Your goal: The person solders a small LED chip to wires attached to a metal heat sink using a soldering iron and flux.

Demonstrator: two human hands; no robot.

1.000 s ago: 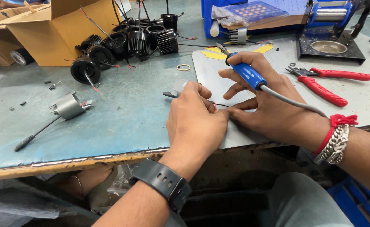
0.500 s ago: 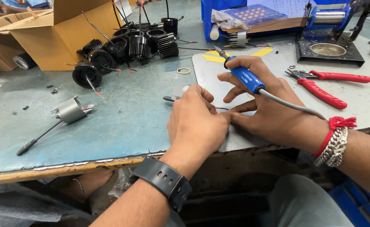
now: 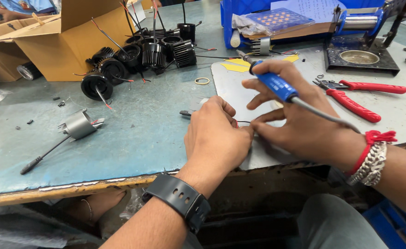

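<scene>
My left hand (image 3: 214, 138), with a black watch on its wrist, rests fist-like on the grey metal plate (image 3: 253, 92) and pinches thin red and black wires (image 3: 241, 122) near a small black part (image 3: 185, 113). My right hand (image 3: 300, 122) holds a blue-handled soldering iron (image 3: 272, 83), its tip raised and pointing away from me, while its lower fingers press down by the same wires. The two hands touch at the fingertips. A red thread and a metal bracelet circle my right wrist.
A grey cylindrical housing with a black lead (image 3: 76, 125) lies at the left. Several black finned housings (image 3: 143, 57) cluster by a cardboard box (image 3: 60, 41). Red-handled pliers (image 3: 355, 99), a soldering stand (image 3: 362, 55) and a blue bin (image 3: 277, 18) sit at the right and back.
My right hand has tilted the soldering iron a little higher, with its tip further from the wires. My left hand stays on the wires. The view has shifted slightly.
</scene>
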